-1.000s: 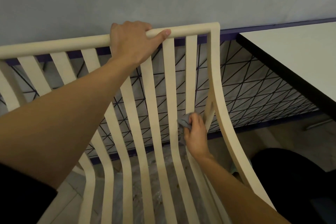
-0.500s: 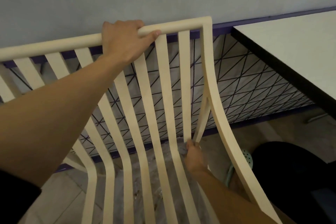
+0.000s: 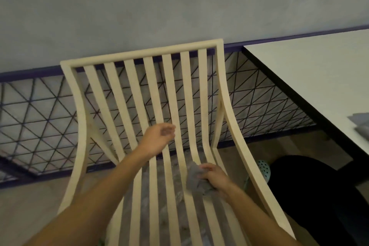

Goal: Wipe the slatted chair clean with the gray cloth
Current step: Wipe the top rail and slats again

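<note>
1. Left hand point(image 3: 159, 138) has come off the top rail point(image 3: 139, 54) of the slatted chair point(image 3: 237, 136). It now hangs in front of the middle back slats with its fingers loosely curled. As far as the motion blur lets us judge, it is empty and touches nothing.
2. Right hand point(image 3: 216, 177) grasps the gray cloth point(image 3: 196, 180), which is bunched into a wad. A second ago it worked the rightmost back slat. Hand and cloth now sit lower, over the right-hand seat slats just forward of the bend.
3. Our view has pulled back: the whole backrest is in frame, with the white table point(image 3: 309, 78) to the right.
4. Reading: the downward pass on that back slat looks complete. We judge that work is shifting to the seat or to a fresh slat.
5. Caution: nothing braces the chair now, so a firm stroke may rock it. We cannot tell whether the left slats are already clean.
</note>
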A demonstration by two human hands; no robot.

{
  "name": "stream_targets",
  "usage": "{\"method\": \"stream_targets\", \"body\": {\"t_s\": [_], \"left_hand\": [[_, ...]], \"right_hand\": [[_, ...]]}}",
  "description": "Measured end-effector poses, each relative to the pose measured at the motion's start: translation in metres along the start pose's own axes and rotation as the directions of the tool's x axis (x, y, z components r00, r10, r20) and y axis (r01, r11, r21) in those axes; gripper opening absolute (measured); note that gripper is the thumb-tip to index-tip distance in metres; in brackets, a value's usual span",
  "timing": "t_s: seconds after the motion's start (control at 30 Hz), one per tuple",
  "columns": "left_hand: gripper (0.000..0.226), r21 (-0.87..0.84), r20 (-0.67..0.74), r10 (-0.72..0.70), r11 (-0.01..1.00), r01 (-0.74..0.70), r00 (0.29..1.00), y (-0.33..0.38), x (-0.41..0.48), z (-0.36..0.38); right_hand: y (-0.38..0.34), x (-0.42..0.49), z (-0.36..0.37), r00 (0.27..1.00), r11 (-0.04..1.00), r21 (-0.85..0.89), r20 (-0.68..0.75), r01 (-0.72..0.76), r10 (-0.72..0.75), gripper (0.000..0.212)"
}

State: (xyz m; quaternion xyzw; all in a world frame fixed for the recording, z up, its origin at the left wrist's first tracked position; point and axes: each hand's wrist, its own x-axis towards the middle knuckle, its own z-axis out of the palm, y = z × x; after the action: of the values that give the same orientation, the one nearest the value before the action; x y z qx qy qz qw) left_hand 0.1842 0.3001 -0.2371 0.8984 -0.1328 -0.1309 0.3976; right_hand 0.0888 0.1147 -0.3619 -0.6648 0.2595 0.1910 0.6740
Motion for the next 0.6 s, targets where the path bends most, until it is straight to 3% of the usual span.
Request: {"method": "stream_targets", "body": {"t_s": [0.1, 0.2, 0.27, 0.33, 0.43, 0.6], "left_hand": [[0.028, -0.235, 0.032, -0.22, 0.946, 0.222, 0.975, -0.045, -0.065, 0.041], [0.024, -0.475, 0.095, -0.406, 0.784, 0.4, 0.909, -0.073, -0.115, 0.065], [0.023, -0.657, 0.156, -0.464, 0.61, 0.443, 0.872, -0.083, -0.142, 0.07], [0.026, -0.77, 0.138, -0.475, 0.5, 0.396, 0.869, -0.086, -0.164, 0.07], [0.029, -0.826, 0.033, -0.537, 0.461, 0.326, 0.843, -0.091, -0.186, 0.066], [0.027, -0.786, -0.056, -0.618, 0.511, 0.347, 0.784, -0.114, -0.199, 0.068]], "right_hand": [[-0.003, -0.042, 0.019, 0.977, 0.989, 0.136, 0.196, 0.057, -0.083, 0.026], [-0.002, -0.069, 0.039, 0.95, 0.982, 0.178, 0.292, 0.059, -0.11, 0.029], [0.0, -0.081, 0.051, 0.94, 0.988, 0.135, 0.32, 0.076, -0.116, 0.027], [0.006, -0.085, 0.064, 0.941, 0.994, 0.036, 0.32, 0.106, -0.112, 0.024], [0.02, -0.085, 0.086, 0.949, 0.973, -0.148, 0.288, 0.175, -0.127, 0.017], [0.037, -0.083, 0.116, 0.924, 0.9, -0.31, 0.326, 0.306, -0.201, 0.004]]}}
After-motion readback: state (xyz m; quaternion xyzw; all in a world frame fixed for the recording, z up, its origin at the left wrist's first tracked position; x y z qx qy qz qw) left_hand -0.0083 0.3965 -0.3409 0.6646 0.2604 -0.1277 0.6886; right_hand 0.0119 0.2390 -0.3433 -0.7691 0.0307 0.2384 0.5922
